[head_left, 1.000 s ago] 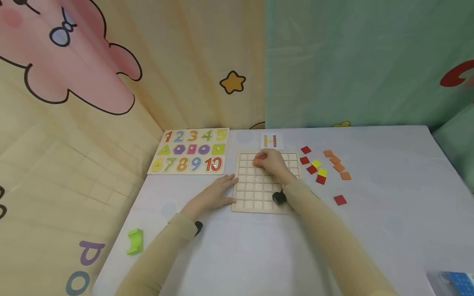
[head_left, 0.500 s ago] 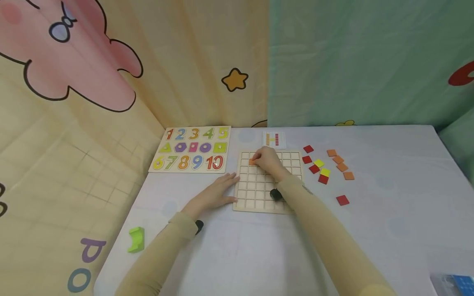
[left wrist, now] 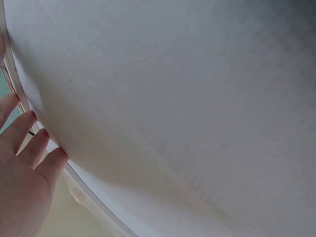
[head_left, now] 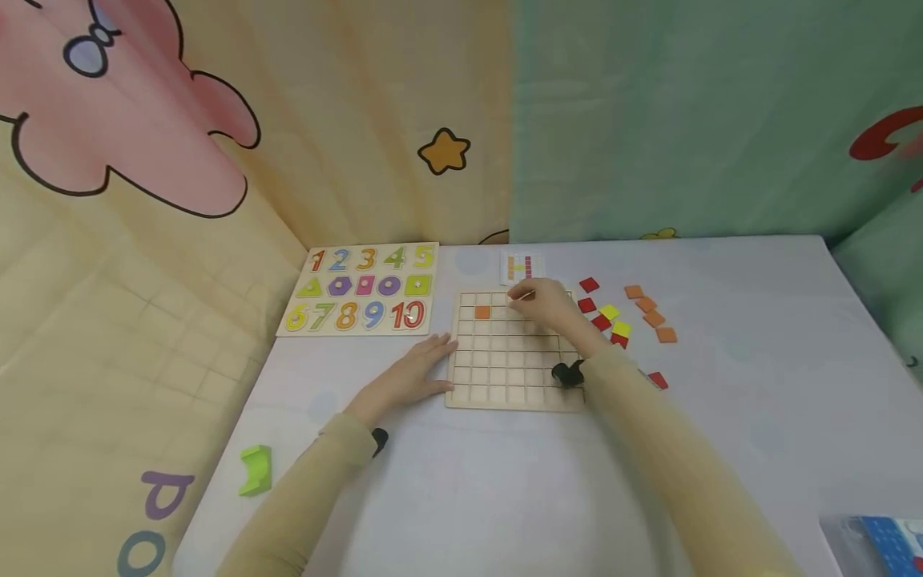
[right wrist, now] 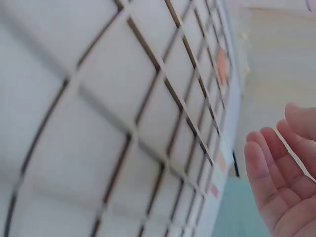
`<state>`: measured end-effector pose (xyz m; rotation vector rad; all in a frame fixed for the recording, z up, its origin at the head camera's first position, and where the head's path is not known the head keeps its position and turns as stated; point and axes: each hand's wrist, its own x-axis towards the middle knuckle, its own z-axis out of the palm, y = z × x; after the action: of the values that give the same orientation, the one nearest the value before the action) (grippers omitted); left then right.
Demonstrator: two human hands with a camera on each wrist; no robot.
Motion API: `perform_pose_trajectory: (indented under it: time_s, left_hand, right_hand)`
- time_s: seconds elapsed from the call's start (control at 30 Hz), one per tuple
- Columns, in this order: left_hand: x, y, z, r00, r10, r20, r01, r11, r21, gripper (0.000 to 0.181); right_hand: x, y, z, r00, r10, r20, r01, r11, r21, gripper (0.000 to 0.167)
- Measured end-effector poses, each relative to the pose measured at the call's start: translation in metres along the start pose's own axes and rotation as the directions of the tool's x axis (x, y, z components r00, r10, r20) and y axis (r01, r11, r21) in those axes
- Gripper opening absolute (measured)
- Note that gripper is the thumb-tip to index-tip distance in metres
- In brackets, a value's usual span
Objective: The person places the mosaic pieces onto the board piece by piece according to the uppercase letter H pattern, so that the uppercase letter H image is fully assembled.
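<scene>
A wooden grid board point(head_left: 505, 374) lies at the middle of the table in the head view, with one orange square tile point(head_left: 482, 312) in a cell of its second row. The left hand point(head_left: 405, 375) rests on the table with its fingertips at the board's left edge; in the left wrist view that hand point(left wrist: 29, 173) touches the edge with spread fingers. Above the board's upper right part hovers the right hand point(head_left: 551, 308), holding nothing. The right wrist view shows this hand point(right wrist: 286, 173) with bent, relaxed fingers and the orange tile point(right wrist: 222, 66) beyond.
A small pattern card point(head_left: 522, 268) lies behind the board. Right of it are scattered red tiles point(head_left: 589, 284), yellow tiles point(head_left: 609, 312) and orange tiles point(head_left: 667, 335). A number board point(head_left: 356, 287) stands back left, a green piece point(head_left: 255, 470) front left, a blue package point(head_left: 890, 545) front right.
The right hand has let go of the orange tile, which now lies in the grid, and has moved to the right. The left hand stays at the board's edge.
</scene>
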<state>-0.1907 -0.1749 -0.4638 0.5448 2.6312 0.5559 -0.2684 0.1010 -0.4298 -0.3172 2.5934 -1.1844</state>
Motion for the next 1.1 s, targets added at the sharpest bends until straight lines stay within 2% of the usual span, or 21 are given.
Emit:
perform_pose_trajectory:
  time_s: [0.2,0.4,0.53,0.7,0.87,1.1]
  left_hand:
    - [-0.001,-0.001,0.000,1.000,0.014,-0.004,-0.014,1.000,0.001,0.078]
    - [-0.001,-0.003,0.000,1.000,0.009,-0.003,-0.009,1.000,0.004,0.078]
    - [0.000,-0.003,0.001,1.000,0.011,-0.001,-0.011,1.000,0.007,0.079]
    - [-0.002,-0.002,0.000,1.000,0.006,0.005,-0.006,1.000,-0.001,0.079]
    - [-0.004,-0.002,0.000,1.000,-0.004,0.005,0.004,1.000,-0.001,0.079]
    - [-0.002,-0.003,0.001,1.000,0.013,0.004,-0.013,1.000,-0.011,0.079]
  right_hand:
    - [-0.035,0.029,-0.044,0.998,0.017,-0.055,-0.019,1.000,-0.022,0.036]
    - [-0.071,0.070,-0.079,0.981,0.164,-0.107,-0.171,0.984,-0.054,0.042]
    - [-0.091,0.098,-0.095,0.966,0.227,-0.126,-0.233,0.972,-0.032,0.045]
    - [-0.107,0.122,-0.106,0.954,0.264,-0.144,-0.267,0.964,-0.005,0.047]
    - [-0.114,0.130,-0.108,0.949,0.286,-0.135,-0.287,0.958,0.014,0.053]
    - [-0.117,0.140,-0.105,0.954,0.260,-0.152,-0.271,0.961,-0.059,0.052]
